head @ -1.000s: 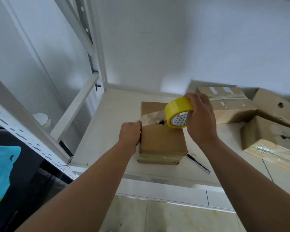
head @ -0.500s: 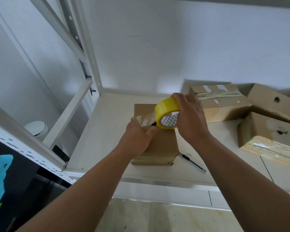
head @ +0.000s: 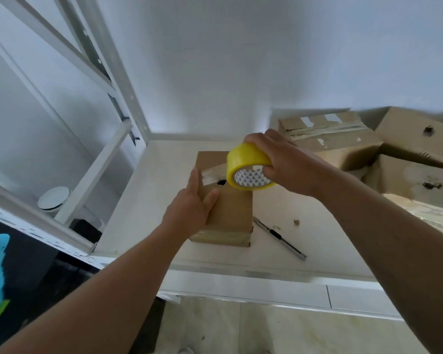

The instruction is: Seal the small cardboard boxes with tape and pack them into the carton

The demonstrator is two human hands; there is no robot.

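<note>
A small brown cardboard box (head: pixel 232 213) lies on the white shelf (head: pixel 304 241) in front of me. My left hand (head: pixel 193 206) rests on the box's left top edge, fingers straight, thumb on the top face. My right hand (head: pixel 283 162) grips a yellow tape roll (head: pixel 246 169) just above the box's far half. A short strip of clear tape (head: pixel 212 173) runs from the roll down to the box near my left fingertips.
A utility knife (head: pixel 279 237) lies on the shelf right of the box. Several more cardboard boxes (head: pixel 343 144) crowd the back right, some taped. A white metal rack frame (head: pixel 92 154) stands at the left, with a round white object (head: pixel 53 199) beyond it.
My left hand moved from the box's left side onto its top and flattened there. The right hand drew the roll closer to the left hand, so the tape strip is shorter.
</note>
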